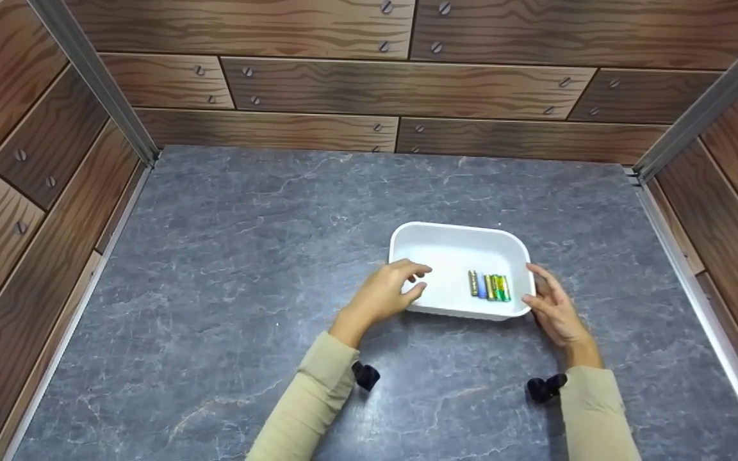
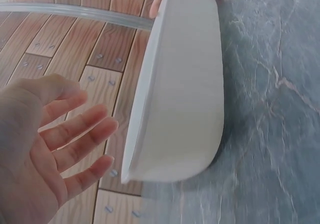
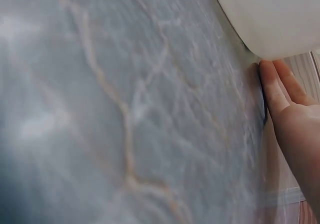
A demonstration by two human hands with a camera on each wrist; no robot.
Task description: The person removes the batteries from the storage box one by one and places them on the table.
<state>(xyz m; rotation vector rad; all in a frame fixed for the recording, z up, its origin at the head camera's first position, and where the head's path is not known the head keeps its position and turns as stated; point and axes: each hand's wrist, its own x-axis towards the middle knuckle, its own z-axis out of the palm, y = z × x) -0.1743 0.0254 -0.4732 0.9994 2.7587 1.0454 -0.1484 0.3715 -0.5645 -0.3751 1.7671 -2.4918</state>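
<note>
Right hand [image 3: 292,106] against white tub [image 3: 280,21]

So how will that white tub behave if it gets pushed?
The tub looks stiff: its rim is evenly shaped, unbent beside the right hand. Thin edges suggest it's light and could slide easily. The cylindrical batteries inside may roll if it tilts.

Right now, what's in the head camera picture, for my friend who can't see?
A white tub holding a row of batteries sits on a grey tabletop. A person's left hand is over its left end, the right hand at its right.
</note>
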